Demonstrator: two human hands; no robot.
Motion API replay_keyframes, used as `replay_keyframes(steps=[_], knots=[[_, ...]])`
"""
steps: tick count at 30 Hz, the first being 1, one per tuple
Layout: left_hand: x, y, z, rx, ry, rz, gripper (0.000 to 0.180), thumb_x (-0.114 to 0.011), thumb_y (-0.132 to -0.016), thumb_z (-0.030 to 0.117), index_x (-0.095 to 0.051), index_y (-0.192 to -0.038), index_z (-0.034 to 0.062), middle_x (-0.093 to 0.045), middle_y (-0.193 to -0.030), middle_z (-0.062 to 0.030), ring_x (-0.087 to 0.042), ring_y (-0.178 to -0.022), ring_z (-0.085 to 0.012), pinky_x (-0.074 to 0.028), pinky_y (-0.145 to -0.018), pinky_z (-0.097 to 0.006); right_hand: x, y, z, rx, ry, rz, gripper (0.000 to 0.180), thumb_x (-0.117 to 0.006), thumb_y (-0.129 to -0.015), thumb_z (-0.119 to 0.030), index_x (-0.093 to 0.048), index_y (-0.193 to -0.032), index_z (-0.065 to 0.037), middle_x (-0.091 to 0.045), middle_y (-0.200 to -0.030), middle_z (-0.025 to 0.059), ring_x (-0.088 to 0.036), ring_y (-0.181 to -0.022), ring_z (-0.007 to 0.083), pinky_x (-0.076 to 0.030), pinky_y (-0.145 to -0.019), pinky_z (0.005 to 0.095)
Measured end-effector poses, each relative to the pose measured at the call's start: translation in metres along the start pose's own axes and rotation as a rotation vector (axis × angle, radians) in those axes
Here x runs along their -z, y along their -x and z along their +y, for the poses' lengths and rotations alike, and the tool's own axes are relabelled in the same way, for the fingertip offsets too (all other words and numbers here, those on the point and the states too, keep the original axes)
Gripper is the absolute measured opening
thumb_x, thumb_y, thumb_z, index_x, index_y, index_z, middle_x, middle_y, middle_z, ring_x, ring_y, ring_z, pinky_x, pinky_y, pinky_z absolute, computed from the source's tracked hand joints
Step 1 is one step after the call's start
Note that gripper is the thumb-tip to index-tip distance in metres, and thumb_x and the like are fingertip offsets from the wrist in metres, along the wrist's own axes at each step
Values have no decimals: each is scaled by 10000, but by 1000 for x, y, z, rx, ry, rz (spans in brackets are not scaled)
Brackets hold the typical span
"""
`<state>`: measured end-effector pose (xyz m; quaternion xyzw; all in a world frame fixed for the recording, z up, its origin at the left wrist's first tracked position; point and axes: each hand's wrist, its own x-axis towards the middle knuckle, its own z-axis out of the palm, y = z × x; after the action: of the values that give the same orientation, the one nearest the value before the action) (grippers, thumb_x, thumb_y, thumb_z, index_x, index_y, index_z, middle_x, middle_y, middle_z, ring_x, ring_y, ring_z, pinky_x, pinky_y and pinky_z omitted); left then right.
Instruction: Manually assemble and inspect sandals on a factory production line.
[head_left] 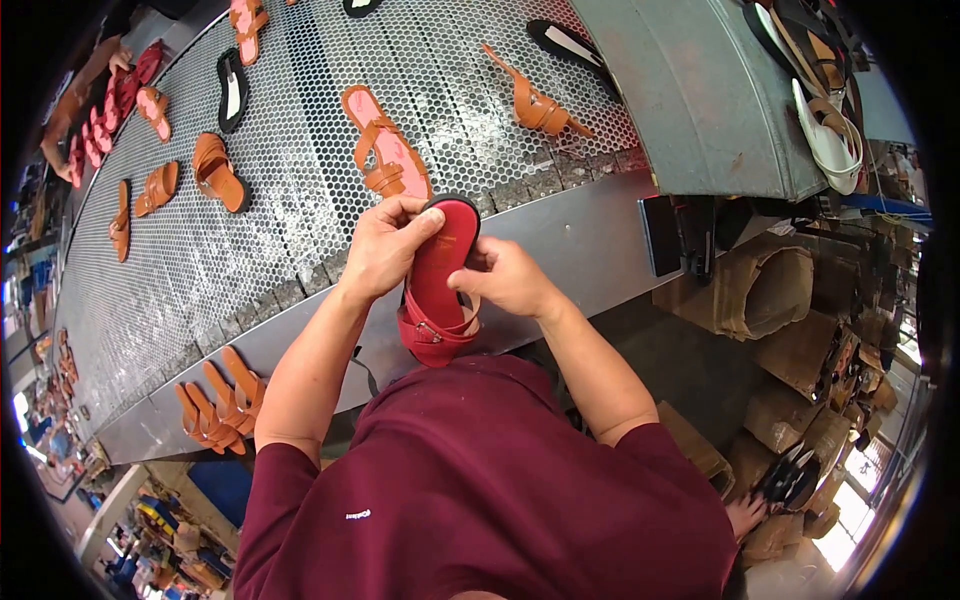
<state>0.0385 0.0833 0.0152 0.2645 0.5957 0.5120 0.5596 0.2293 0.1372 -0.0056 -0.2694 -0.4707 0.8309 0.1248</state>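
Close to my body I hold a red slide sandal [440, 262] with a dark sole, its heel end pointing away from me and its buckled strap nearest my shirt. My left hand [388, 245] grips the heel end from the left, thumb on top of the insole. On the right side, my right hand [505, 275] is closed round the sandal's edge, its thumb resting over the insole. Just beyond my hands, a tan sandal upper with a pink underside [385, 150] lies on the perforated metal conveyor [290, 170].
More tan sandals [222, 172] and dark soles [232, 90] lie along the conveyor. A grey metal housing [710, 110] stands at right, with shoes on top. Several tan sandals [225, 400] stand at the lower left edge. Cardboard boxes [770, 290] sit at right. Another person's hand [120, 60] is at far left.
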Motion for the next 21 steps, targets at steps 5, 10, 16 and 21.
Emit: replay_keyframes(steps=[5,10,16,21], knots=[[-8,-4,9,30,48,22,301,-655,-929,181,-616,-1131,-38,-674,-953,-56,-622,-835,-83,-514,-739,-242,4,-6,-2,-126,140,73,201,-707,-862,-156,-690,-921,35,-683,-824,35,-609,-725,75,-511,-640,252],[16,15,-18,110,71,5,441,-583,-964,255,-530,-1305,-20,-616,-1194,-71,-577,-1050,-123,-471,-906,-309,19,-3,-21,-134,85,75,208,-674,-886,-133,-687,-1001,40,-693,-873,40,-620,-762,74,-516,-663,242],[8,51,-32,260,66,-180,332,-595,-942,167,-593,-1214,-24,-666,-1041,-54,-611,-892,-95,-491,-806,-258,26,-2,-12,-66,34,68,232,-653,-901,-102,-670,-1076,49,-703,-969,74,-647,-850,107,-539,-747,261],[-11,46,-29,236,-179,-85,266,-647,-917,178,-645,-1078,-34,-676,-860,-26,-593,-739,-58,-485,-662,-221,27,3,-10,-80,16,66,252,-628,-911,-64,-637,-1132,57,-683,-1047,83,-647,-929,140,-534,-835,289]])
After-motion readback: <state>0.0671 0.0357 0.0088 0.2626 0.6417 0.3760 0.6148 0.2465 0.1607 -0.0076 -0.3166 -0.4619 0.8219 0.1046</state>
